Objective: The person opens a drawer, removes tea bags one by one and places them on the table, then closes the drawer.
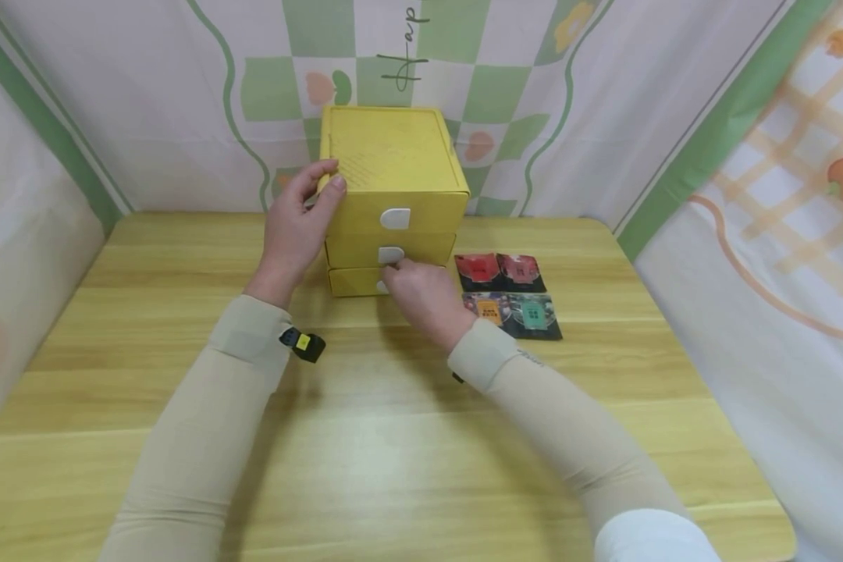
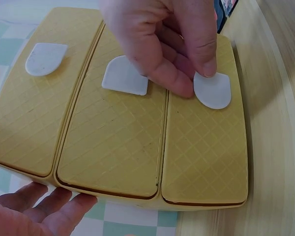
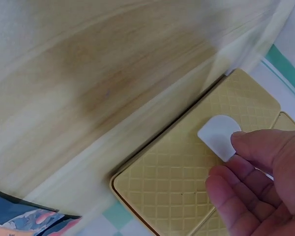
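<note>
A yellow box with three stacked drawers [image 1: 396, 148] stands at the back of the table, a white tab on each drawer front. My left hand [image 1: 302, 222] rests against its left side near the top, thumb by the front upper corner; in the left wrist view, the fingers [image 2: 64, 211] lie fairly straight along that side. My right hand [image 1: 428, 297] is at the bottom drawer [image 2: 206, 152]. Its thumb and index finger pinch the edge of that drawer's white tab handle [image 3: 220, 136]. All three drawers look closed.
Several flat packets [image 1: 509, 295] with red, orange and green labels lie right of the box on the wooden table [image 1: 365, 437]. A patterned curtain [image 1: 506, 86] hangs right behind the box, with more cloth at both sides.
</note>
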### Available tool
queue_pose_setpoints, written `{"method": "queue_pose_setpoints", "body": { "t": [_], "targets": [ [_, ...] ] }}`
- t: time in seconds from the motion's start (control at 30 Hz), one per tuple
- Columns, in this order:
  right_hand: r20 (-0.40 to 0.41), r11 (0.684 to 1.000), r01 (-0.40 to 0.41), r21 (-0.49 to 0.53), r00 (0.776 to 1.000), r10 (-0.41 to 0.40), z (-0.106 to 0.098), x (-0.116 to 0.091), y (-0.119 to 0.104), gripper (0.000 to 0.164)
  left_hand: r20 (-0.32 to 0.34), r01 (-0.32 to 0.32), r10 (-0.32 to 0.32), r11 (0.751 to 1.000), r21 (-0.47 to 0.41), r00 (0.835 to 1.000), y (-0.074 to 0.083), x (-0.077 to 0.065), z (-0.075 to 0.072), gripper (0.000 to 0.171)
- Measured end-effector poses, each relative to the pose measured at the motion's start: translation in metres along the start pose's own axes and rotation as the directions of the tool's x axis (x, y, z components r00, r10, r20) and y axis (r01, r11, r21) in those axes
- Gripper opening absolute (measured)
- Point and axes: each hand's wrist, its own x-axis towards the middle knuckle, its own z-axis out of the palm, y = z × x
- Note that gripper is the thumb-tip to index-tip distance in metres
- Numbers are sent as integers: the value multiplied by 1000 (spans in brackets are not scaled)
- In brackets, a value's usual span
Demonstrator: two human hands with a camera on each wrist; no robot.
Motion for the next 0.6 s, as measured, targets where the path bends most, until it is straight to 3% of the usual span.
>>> {"method": "queue_pose_setpoints", "body": {
  "t": [0.6],
  "targets": [
    [92, 999, -40, 31, 995, 37, 0, 0, -2, 16, 7, 12, -12, 1000, 2, 1000, 1, -2, 0, 61]
  ]
}}
